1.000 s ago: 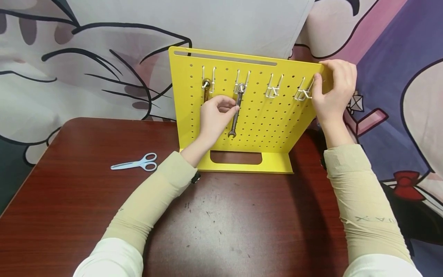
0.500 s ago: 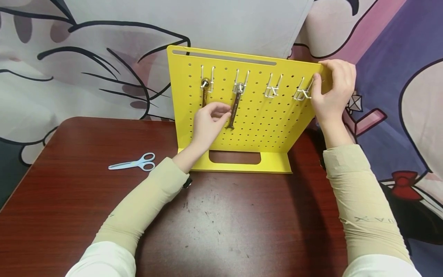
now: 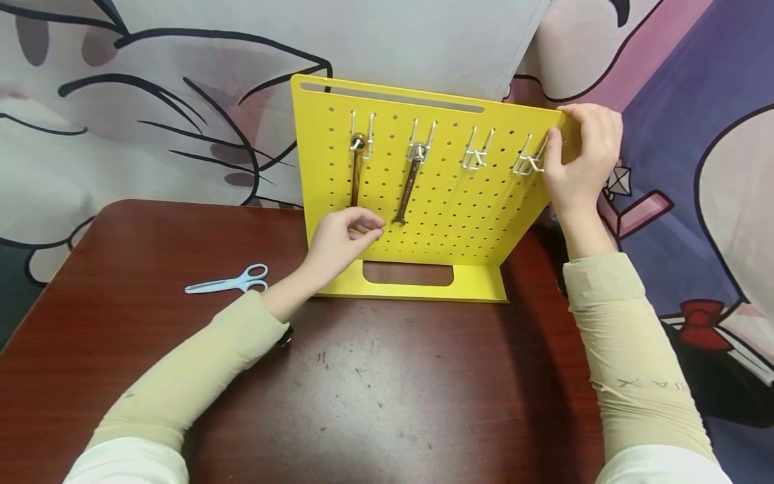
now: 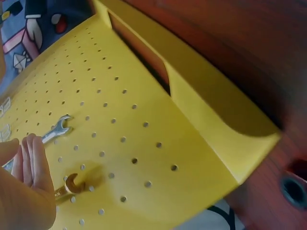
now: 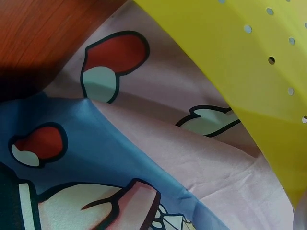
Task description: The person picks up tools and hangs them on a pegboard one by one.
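Observation:
A yellow pegboard (image 3: 447, 232) stands upright on the table, with several white wire hooks near its top. From the leftmost hook hangs a brass-toned wrench (image 3: 356, 176); a dark grey wrench (image 3: 408, 191) hangs, slightly slanted, from the second. Just below and left of the grey wrench is my left hand (image 3: 341, 236), thumb and fingers loosely bent with nothing between them. The left wrist view has both wrenches' open ends past that hand (image 4: 31, 191). My right hand (image 3: 583, 158) grips the board's upper right edge, thumb on the front and fingers behind.
Light blue scissors (image 3: 226, 283) lie on the dark red table (image 3: 387, 383), left of the board. The two hooks on the right (image 3: 476, 158) carry no tool. A wall covering with cartoon drawings (image 3: 199, 121) rises close behind the board and along the right side.
My left hand has let go of the grey wrench and moved down and left, away from it. The wrench hangs on the hook by itself. My right hand keeps its grip on the board.

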Motion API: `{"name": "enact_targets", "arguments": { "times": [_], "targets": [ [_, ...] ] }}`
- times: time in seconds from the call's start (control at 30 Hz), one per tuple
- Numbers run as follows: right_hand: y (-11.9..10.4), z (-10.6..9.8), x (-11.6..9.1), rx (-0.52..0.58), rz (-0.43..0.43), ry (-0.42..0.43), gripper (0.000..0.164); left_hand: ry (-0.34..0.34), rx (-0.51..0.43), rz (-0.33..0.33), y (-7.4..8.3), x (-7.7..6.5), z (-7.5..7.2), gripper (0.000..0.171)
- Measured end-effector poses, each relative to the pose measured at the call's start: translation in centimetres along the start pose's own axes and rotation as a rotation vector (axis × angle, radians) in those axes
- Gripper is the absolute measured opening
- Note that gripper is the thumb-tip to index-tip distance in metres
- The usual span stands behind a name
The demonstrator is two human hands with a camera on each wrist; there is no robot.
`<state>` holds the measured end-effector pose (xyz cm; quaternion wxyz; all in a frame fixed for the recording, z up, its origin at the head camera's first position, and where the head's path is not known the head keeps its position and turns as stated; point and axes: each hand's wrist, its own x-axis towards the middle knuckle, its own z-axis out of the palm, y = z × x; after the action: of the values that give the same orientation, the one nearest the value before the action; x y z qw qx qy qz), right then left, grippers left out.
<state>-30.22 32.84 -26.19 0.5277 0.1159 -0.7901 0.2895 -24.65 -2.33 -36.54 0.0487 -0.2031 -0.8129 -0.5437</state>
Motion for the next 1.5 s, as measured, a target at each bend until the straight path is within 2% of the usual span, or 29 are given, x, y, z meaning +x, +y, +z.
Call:
{"name": "enact_targets", "arguments": {
  "times": [0.37,0.73,1.07,1.3,1.5],
  "targets": [
    [0.0,0.2,-0.1,-0.002,-0.026,0.012,0.041,-0.132,0.204,-0.005,-2.4,-3.8,-3.0,0.011],
    [-0.2,0.5,-0.2,0.0,-0.02,0.017,0.041,-0.212,0.347,-0.015,-4.9,-7.7,-6.5,0.007],
    [-1.6,0.1,-0.1,0.013,-0.001,0.036,0.041,-0.219,0.466,0.007,-6.1,-9.4,-9.9,0.012],
    [-1.6,0.0,-0.1,0.016,0.001,0.034,0.041,-0.186,0.518,0.062,-7.6,-10.4,-12.1,0.018],
    [-1.7,0.1,-0.1,0.02,-0.003,0.033,0.041,-0.146,0.572,0.051,-9.2,-11.2,-14.2,0.025]
  ]
}}
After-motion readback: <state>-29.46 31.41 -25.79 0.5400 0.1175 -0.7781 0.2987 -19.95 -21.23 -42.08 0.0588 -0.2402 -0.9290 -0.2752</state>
